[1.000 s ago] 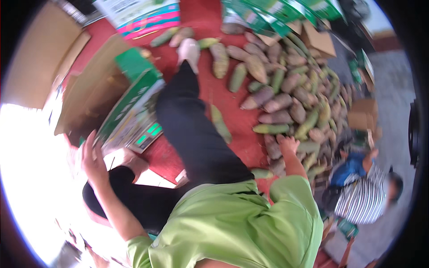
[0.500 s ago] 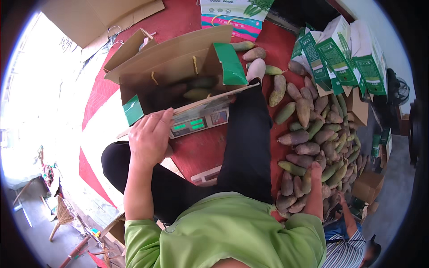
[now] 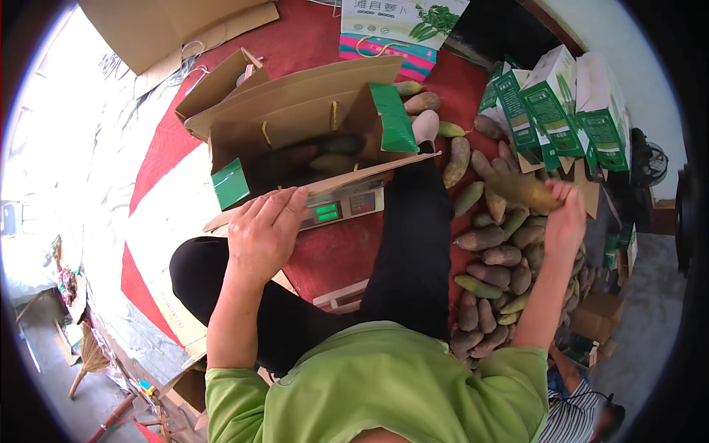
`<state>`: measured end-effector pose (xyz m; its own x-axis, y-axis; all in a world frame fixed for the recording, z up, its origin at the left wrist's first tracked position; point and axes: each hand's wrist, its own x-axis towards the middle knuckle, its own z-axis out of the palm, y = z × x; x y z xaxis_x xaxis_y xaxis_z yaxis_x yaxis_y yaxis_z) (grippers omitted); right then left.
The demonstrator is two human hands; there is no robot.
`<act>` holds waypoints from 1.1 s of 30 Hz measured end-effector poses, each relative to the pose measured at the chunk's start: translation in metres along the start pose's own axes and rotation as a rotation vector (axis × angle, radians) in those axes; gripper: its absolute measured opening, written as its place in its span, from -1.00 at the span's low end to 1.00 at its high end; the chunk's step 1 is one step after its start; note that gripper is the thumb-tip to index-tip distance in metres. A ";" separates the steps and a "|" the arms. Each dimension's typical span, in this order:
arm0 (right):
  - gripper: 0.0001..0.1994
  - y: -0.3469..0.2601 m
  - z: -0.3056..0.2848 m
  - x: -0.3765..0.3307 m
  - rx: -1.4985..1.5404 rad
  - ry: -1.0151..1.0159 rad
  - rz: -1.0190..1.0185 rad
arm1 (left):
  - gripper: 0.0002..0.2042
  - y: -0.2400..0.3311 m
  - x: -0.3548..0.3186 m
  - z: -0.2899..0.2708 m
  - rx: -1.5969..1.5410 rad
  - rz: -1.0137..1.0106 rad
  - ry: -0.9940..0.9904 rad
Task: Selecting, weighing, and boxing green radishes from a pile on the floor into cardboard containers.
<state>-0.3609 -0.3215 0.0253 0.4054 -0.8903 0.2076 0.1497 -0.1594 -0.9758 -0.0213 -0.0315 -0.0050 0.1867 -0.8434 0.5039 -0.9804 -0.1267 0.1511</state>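
An open cardboard box [image 3: 299, 103] with green end flaps and yellow rope handles stands in front of me. Several dark radishes [image 3: 340, 162] lie inside it, in shadow. My left hand [image 3: 264, 235] grips the near flap of this box, fingers laid over its edge. Under the flap shows a scale [image 3: 360, 204] with lit green digits. On the right, my right hand [image 3: 567, 214] is closed round one end of a long brownish-green radish [image 3: 523, 190], blurred by motion. It is held up over a heap of radishes [image 3: 502, 255] on the red floor covering.
White-and-green cartons [image 3: 554, 96] stand at the back right beside a black fan [image 3: 651, 159]. A printed box [image 3: 402, 22] stands at the back. A co-worker in a striped shirt [image 3: 569, 413] is at lower right. A straw broom [image 3: 88, 354] lies lower left.
My right hand has risen from the heap, moving forward and right, now with a radish in it. The left hand stays on the box flap. The whole view has shifted slightly.
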 end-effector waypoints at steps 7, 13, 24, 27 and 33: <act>-0.79 -0.065 0.127 0.067 0.481 -0.409 -0.078 | -0.78 -0.001 -0.002 -0.002 -0.009 -0.049 -0.004; -0.81 -0.010 0.244 0.077 0.311 -0.499 -0.029 | -0.79 -0.002 0.001 0.001 -0.029 -0.074 -0.008; -0.65 0.046 0.299 0.034 -0.775 -0.672 -0.555 | -0.75 -0.001 0.000 0.007 -0.140 -0.157 -0.041; -0.73 0.027 0.258 0.028 -0.550 -0.461 -0.644 | -0.74 -0.003 -0.001 0.008 -0.135 -0.198 -0.061; -0.87 0.066 0.143 -0.003 -0.132 -0.065 -0.132 | -0.73 -0.006 -0.004 0.011 -0.109 -0.174 -0.085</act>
<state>-0.2232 -0.2686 -0.0295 0.4483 -0.8292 0.3338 0.0875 -0.3310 -0.9396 -0.0164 -0.0335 -0.0170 0.3419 -0.8551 0.3898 -0.9204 -0.2210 0.3226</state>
